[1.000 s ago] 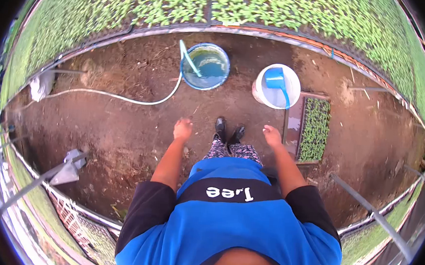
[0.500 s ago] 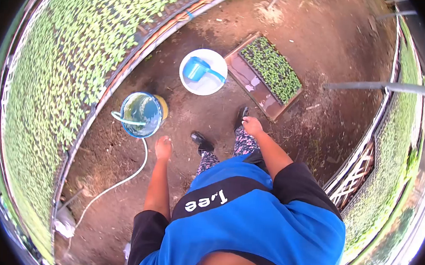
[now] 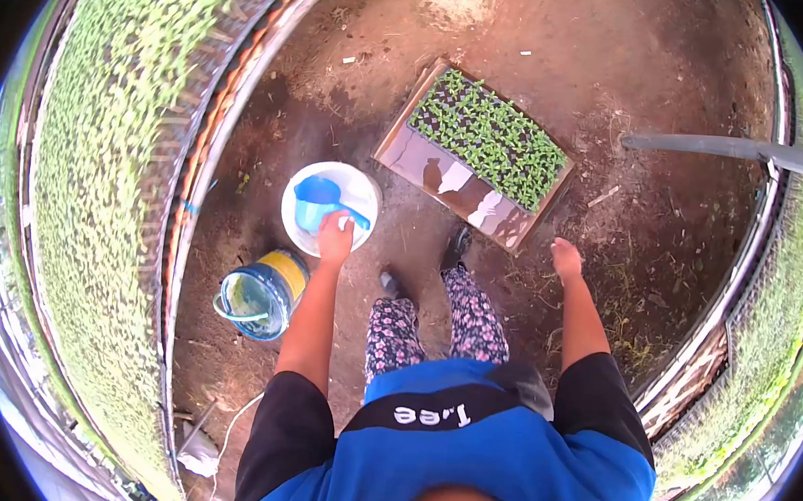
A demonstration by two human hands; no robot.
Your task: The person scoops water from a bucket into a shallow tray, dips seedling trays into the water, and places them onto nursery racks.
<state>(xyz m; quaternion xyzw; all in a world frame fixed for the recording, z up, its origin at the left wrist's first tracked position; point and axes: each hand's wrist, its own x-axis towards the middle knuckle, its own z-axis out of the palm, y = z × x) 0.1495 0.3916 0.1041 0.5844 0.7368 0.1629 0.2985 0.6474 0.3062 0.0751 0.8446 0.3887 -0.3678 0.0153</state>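
My left hand (image 3: 334,239) is over the near edge of a white bucket (image 3: 363,189), its fingers drawn together. It overlaps the view of the handle of a blue dipper (image 3: 316,200) inside the bucket; I cannot make out whether it touches the handle. My right hand (image 3: 566,259) hangs over the soil to the right, fingers curled, with nothing visible in it. Ahead, a seedling tray (image 3: 493,136) rests in the far part of a shallow wooden-edged box (image 3: 399,139) with brown, shiny liquid.
A blue-rimmed bucket (image 3: 258,298) with water and a hose end stands at the left. Long beds of seedlings (image 3: 115,156) line the left and right sides. A grey pole (image 3: 725,150) juts in from the right. A pale bag (image 3: 199,450) lies lower left.
The view has turned right and moved nearer the seedling tray. My left hand has moved from beside the blue-rimmed bucket to the white bucket. My right hand is farther right of my boots.
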